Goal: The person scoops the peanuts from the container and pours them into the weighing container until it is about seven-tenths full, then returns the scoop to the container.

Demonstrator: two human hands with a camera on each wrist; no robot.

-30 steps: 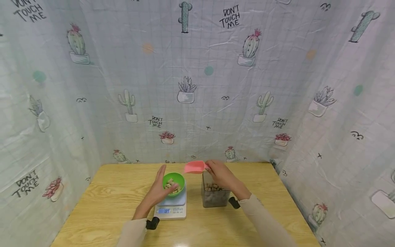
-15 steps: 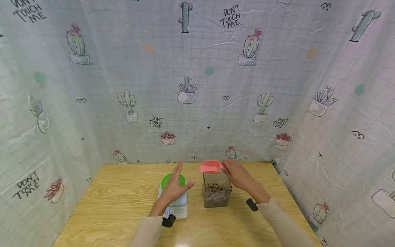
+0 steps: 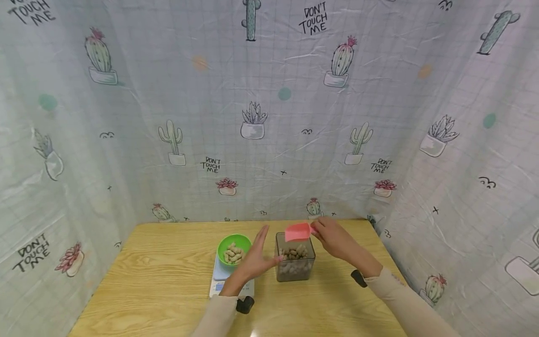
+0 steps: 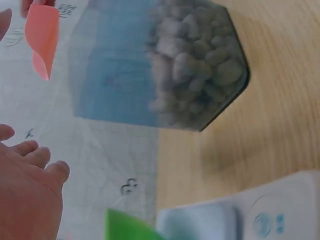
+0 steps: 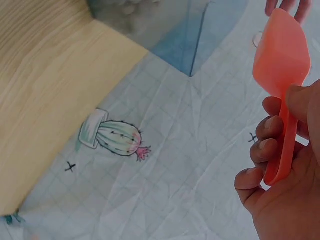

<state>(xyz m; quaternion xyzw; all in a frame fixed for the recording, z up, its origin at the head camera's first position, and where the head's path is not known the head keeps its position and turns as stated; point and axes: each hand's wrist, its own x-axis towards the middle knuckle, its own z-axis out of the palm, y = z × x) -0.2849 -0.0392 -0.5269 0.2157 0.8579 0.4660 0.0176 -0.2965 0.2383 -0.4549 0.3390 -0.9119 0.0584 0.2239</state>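
My right hand (image 3: 337, 238) grips a pink scoop (image 3: 297, 232) by its handle, fingers curled round it in the right wrist view. The scoop's bowl is over the back of a clear square container (image 3: 294, 274) partly filled with peanuts (image 3: 296, 252). My left hand (image 3: 254, 262) holds nothing; its fingers are straight and the thumb is spread, with the thumb tip overlapping the container's left edge in the head view. Left of that hand, a green bowl (image 3: 223, 243) with several peanuts (image 3: 233, 253) in it rests on a kitchen scale (image 3: 221, 271), partly hidden by the left wrist.
All of this stands on a wooden table (image 3: 168, 271). A hanging curtain (image 3: 269, 154) printed with cacti encloses the back and both sides of the table. The container stands a short way right of the scale.
My right hand has carried the scoop rightward, from beside the bowl to over the container. My left hand has moved right from the bowl toward the container, uncovering the peanuts in the bowl.
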